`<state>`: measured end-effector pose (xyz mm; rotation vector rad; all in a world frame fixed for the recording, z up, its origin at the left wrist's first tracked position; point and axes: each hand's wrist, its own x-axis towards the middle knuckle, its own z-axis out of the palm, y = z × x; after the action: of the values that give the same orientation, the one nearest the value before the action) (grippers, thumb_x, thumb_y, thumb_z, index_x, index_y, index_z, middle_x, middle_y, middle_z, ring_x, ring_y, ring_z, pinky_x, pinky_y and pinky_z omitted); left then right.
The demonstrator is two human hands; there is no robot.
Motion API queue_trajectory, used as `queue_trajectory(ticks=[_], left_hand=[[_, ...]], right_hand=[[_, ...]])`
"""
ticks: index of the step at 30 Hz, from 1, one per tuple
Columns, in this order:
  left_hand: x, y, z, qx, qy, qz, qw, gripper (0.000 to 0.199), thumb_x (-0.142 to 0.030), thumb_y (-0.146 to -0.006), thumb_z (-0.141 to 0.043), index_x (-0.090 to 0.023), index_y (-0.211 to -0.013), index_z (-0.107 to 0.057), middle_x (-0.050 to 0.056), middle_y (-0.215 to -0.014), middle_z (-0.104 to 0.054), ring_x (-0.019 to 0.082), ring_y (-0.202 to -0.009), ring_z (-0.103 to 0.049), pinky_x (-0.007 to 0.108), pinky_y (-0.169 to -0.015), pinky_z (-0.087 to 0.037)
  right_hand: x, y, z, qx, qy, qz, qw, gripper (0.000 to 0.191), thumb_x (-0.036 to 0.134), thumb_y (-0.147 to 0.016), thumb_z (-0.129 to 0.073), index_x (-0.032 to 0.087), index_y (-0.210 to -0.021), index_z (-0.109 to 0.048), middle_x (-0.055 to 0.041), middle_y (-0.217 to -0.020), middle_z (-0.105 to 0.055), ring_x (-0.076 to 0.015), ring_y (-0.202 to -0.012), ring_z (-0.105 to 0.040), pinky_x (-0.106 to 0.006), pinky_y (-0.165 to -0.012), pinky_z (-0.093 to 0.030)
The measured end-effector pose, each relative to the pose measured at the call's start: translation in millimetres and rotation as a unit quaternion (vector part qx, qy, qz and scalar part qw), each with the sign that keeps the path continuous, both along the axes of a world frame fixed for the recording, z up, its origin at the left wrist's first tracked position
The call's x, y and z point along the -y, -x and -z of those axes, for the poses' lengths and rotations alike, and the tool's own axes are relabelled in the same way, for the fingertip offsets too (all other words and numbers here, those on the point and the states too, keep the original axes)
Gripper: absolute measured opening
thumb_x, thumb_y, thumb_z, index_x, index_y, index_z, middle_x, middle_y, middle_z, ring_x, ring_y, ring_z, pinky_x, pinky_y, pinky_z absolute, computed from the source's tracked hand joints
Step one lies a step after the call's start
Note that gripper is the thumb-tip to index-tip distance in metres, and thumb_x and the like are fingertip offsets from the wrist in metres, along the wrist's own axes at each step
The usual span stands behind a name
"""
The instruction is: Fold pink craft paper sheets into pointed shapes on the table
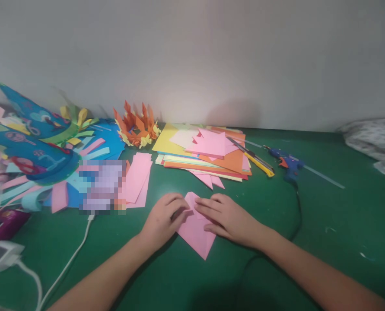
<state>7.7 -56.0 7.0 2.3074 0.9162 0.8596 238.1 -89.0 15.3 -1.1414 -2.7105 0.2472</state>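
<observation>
A folded sheet of pink paper lies on the green tabletop in front of me, one pointed corner toward me and creased flaps at its far end. My left hand is at the paper's left side, its fingers curled in and closed on the edge near the top. From the other side, my right hand rests on the sheet with fingers stretched out over the upper fold and the thumb lower down, apart from them. Part of the folded edge is hidden under the fingertips.
Behind the hands are stacked coloured papers, with a yellow utility knife and a blue glue gun to the right. An orange paper crown, pink strips, blue party hats and a white cable are at left.
</observation>
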Motion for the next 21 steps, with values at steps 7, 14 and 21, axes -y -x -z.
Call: queue_trajectory(ticks=[7, 14, 21], left_hand=[[0.3, 1.3, 2.7, -0.015, -0.036, 0.094, 0.995, 0.011, -0.020, -0.091, -0.052, -0.016, -0.094, -0.062, 0.007, -0.093, -0.068, 0.017, -0.091, -0.061, 0.030, -0.083, -0.048], [0.9, 2.2, -3.2, -0.047, -0.059, 0.126, 0.989, 0.021, -0.023, -0.094, -0.045, -0.014, -0.094, -0.064, 0.010, -0.094, -0.068, 0.019, -0.094, -0.061, 0.032, -0.084, -0.050], [1.1, 10.3, -9.7, -0.109, -0.028, 0.177, 0.978, 0.026, -0.033, -0.091, -0.051, -0.013, -0.106, -0.061, 0.013, -0.114, -0.062, 0.023, -0.112, -0.054, 0.036, -0.094, -0.047]], right_hand=[[-0.4, -2.1, 2.6, -0.012, 0.005, -0.005, 1.000, 0.045, 0.041, -0.094, -0.043, 0.017, -0.131, -0.050, -0.0090, -0.135, -0.051, -0.0239, -0.099, -0.049, -0.040, -0.088, -0.043], [-0.6, -3.1, 4.7, -0.008, 0.004, -0.011, 1.000, 0.047, 0.041, -0.093, -0.046, 0.017, -0.133, -0.048, -0.0070, -0.138, -0.048, -0.0235, -0.098, -0.047, -0.040, -0.088, -0.043], [-0.5, -3.5, 6.5, -0.005, -0.004, -0.017, 1.000, 0.048, 0.039, -0.094, -0.045, 0.016, -0.135, -0.046, -0.0084, -0.139, -0.047, -0.0236, -0.099, -0.047, -0.041, -0.088, -0.043]])
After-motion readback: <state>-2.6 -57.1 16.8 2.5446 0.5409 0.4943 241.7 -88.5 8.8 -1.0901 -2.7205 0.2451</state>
